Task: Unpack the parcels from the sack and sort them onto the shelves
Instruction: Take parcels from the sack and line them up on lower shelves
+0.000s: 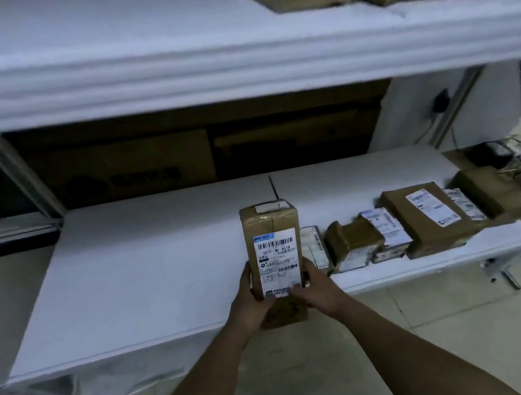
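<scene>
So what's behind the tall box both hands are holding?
Bare white shelf behind the tall box, held by left hand and right hand. The surface directly behind it is hidden.

Tape-glossed brown cardboard parcel (pixel 276 257), white paper label (pixel 278 262), matt white shelf (pixel 147 273)

The white shipping label (pixel 278 262) on the brown parcel (pixel 271 230) reads roughly "501E M1 A21B" under a barcode; other print is blurred.
</scene>
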A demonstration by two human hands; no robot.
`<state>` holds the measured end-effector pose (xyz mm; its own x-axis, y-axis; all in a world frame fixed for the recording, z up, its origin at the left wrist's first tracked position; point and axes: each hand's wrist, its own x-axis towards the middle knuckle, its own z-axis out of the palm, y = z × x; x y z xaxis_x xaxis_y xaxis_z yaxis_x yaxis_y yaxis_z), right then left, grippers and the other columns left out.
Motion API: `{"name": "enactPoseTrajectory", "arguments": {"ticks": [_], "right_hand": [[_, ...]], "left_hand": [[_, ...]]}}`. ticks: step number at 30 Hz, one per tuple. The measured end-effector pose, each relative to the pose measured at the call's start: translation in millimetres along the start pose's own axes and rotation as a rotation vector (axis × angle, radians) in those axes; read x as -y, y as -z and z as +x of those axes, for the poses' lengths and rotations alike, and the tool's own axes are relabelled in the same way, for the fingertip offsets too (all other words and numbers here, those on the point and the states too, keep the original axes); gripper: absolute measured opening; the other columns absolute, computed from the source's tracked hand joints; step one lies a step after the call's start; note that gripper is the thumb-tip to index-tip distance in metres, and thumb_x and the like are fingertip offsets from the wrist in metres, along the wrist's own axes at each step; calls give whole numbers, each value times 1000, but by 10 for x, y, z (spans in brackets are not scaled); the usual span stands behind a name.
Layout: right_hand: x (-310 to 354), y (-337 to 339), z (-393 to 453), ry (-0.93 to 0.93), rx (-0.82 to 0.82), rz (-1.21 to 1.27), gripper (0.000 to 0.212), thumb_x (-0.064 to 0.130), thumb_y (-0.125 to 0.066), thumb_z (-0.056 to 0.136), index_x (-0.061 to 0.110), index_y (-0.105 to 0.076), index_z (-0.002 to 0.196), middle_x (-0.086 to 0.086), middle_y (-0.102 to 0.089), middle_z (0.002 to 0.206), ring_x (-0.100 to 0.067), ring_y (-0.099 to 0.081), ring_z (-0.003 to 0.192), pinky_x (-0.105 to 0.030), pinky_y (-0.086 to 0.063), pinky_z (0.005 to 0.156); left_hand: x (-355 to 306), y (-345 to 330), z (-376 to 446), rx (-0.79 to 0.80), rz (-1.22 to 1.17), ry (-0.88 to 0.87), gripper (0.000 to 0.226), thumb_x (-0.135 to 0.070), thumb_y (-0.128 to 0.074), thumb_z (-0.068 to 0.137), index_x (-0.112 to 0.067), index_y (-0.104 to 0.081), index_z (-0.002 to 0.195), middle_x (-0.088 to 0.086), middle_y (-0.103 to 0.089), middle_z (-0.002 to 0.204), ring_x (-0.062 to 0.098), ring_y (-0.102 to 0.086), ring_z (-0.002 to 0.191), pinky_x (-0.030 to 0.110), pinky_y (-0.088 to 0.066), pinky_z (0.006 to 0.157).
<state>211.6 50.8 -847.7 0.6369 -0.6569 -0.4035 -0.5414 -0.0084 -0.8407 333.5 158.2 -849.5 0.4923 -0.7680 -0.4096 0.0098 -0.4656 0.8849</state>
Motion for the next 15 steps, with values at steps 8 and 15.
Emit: {"name": "enactPoseTrajectory", "arguments": {"ticks": [8,15], "right_hand": [[-703,-221,689,192,-154,-148,75,15,-68,77,25,-32,143,-4,-52,134,-21,-51,123,-45,-47,97],[-955,-342,897,243,-314,-478,68,32,-66,79,25,-35,139,-2,-42,127,-22,-53,113,-33,-47,83]], "left_hand": [[732,-226,730,-106,69,-195,85,-13,-65,88,-33,-12,151,-1,-47,144,21,-48,128,31,-43,98],[1029,-282,896,-201,144,-289,82,-7,-62,87,-29,-15,151,-5,-55,135,14,-53,121,23,-42,89]]}}
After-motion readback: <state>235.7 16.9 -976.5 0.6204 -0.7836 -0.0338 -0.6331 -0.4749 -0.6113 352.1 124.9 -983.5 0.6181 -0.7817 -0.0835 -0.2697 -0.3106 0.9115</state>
